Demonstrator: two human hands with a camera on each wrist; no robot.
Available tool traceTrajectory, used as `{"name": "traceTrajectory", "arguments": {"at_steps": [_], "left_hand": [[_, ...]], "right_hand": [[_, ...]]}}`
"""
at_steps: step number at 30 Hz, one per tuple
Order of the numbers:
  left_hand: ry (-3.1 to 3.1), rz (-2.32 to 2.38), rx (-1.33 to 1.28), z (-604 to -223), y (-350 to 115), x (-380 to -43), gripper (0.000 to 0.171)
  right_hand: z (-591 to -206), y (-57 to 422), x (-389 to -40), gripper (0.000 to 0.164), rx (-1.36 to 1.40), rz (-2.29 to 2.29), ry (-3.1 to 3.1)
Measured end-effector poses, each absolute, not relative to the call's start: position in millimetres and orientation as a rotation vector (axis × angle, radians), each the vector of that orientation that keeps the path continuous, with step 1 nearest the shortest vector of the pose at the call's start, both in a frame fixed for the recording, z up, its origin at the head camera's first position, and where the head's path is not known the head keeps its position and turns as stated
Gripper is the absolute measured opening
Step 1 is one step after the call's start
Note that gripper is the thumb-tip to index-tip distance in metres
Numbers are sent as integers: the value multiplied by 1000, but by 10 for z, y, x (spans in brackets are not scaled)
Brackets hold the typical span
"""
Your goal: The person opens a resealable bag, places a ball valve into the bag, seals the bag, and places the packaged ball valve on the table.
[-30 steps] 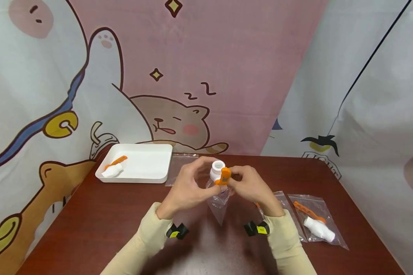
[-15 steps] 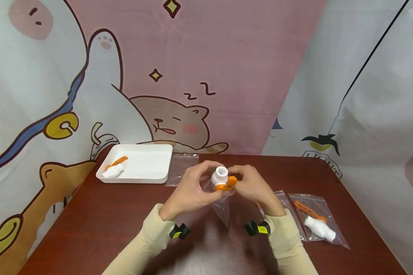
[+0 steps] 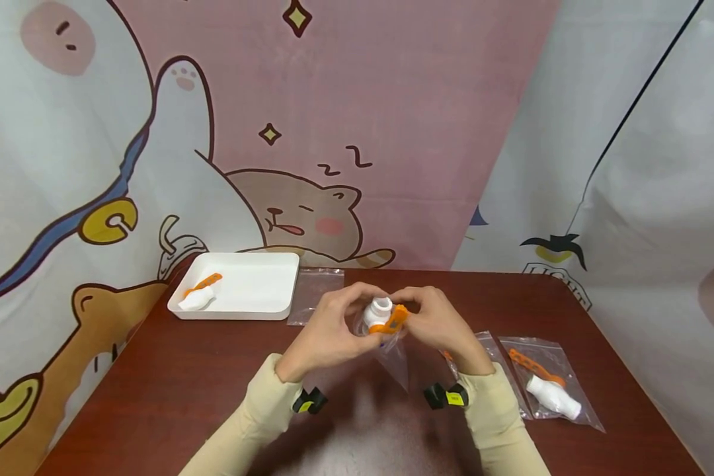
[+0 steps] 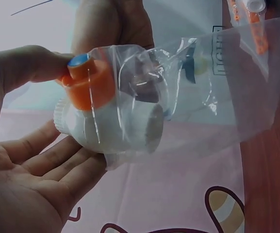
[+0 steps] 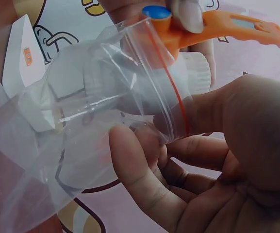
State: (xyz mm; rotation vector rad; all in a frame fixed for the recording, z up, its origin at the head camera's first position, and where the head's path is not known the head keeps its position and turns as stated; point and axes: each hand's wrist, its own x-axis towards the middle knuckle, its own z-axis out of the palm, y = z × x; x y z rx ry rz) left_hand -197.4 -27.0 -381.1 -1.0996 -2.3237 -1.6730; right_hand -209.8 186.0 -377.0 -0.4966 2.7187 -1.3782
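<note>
A white plastic ball valve (image 4: 113, 126) with an orange lever handle (image 5: 237, 30) and blue cap (image 5: 156, 12) hangs in the air before me. My left hand (image 3: 333, 327) holds it, thumb at the handle's hub and fingers along the other side of the body. A clear zip bag (image 4: 227, 97) surrounds part of the valve body; the ribbed end and lever stick out of its mouth. My right hand (image 3: 440, 325) pinches the bag near its red-lined mouth in the right wrist view. The bag's tail hangs below the hands.
A white tray (image 3: 256, 291) at the back left holds another valve body (image 3: 198, 299) and orange handle (image 3: 205, 284). Beside it lies a flat clear bag (image 3: 315, 291). At the right, a bagged white valve (image 3: 552, 395) lies next to another bag (image 3: 502, 367), partly behind my right arm.
The orange lever has swung from pointing up to pointing right as the valve turned in my left hand. The valve sits slightly lower, and the bag's tail has shifted right.
</note>
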Motion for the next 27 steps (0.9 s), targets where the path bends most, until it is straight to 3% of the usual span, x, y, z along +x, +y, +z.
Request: {"name": "traceTrajectory", "arguments": {"at_steps": [7, 14, 21, 27], "left_hand": [[-2302, -1668, -1066, -3844, -247, -1975, 55], [-2205, -1708, -984, -3853, -236, -1970, 51], [-2323, -1516, -1022, -3844, -269, -1980, 52], [-2348, -1585, -1059, -3843, -288, -2002, 43]], "right_hand": [[-3771, 1865, -2104, 21, -530, -1383, 2718], [-3769, 1846, -2110, 32, -503, -1418, 2636], [-3765, 1866, -2116, 23, -553, -1378, 2737], [-3750, 1869, -2111, 19, -556, -1351, 2815]]}}
